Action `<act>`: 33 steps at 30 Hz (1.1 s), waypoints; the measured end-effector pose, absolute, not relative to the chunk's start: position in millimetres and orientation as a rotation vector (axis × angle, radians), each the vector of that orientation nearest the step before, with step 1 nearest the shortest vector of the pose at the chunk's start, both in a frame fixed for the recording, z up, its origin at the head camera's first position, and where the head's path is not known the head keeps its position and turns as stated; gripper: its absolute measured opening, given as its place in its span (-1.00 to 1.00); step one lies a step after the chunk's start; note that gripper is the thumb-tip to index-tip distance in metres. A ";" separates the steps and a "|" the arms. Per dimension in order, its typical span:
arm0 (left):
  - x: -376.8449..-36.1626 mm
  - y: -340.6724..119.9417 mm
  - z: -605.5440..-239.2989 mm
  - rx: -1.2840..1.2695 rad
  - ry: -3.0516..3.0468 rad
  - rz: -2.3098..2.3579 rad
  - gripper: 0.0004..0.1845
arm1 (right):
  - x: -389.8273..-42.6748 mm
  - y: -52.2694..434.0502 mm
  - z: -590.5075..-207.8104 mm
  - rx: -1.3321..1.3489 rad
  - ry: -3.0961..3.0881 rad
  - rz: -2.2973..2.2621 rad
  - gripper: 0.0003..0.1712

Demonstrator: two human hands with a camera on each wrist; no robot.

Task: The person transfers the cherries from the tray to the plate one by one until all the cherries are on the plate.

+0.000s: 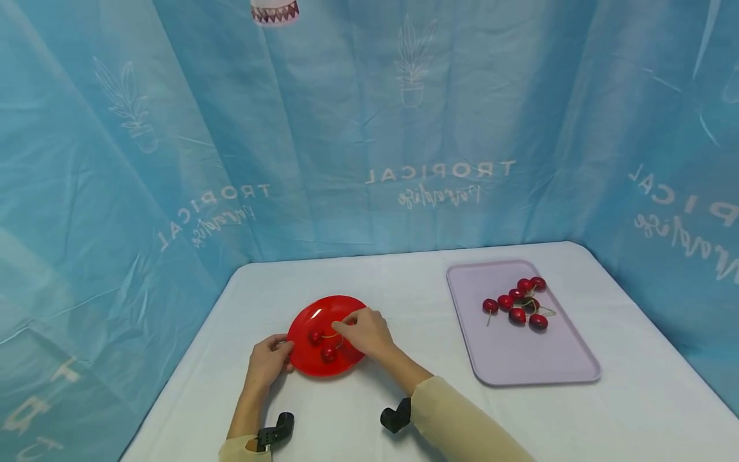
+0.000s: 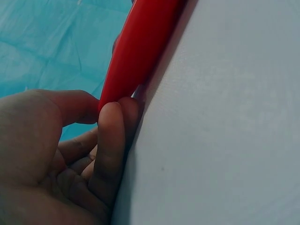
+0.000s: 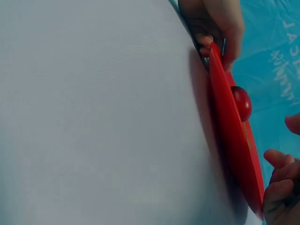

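Cherries (image 1: 321, 344) lie on a red plate (image 1: 308, 314); left hand (image 1: 268, 360) grips its rim, right hand (image 1: 366, 333) pinches a stem. White counter (image 1: 404, 282); blue backdrop (image 1: 346, 128) reads "TROPICAL".

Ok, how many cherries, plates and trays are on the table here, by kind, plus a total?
Cherries on the red plate: 2
Cherries on the lilac tray: 7
Plates: 1
Trays: 1
Total: 11

Plate (image 1: 323, 321) with two cherries (image 1: 322, 344) lies left of tray (image 1: 508, 359).
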State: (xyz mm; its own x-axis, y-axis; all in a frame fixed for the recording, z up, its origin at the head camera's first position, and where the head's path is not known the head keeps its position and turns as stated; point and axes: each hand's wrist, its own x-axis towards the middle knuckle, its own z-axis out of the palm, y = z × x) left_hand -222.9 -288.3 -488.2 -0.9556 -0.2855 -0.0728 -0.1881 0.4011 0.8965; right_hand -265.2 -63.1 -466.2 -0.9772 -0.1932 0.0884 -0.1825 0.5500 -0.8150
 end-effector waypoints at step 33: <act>-220.0 -290.5 -490.3 0.394 -2.548 -1.603 -0.60 | -270.2 38.5 -456.7 -0.391 2.977 -1.386 -0.88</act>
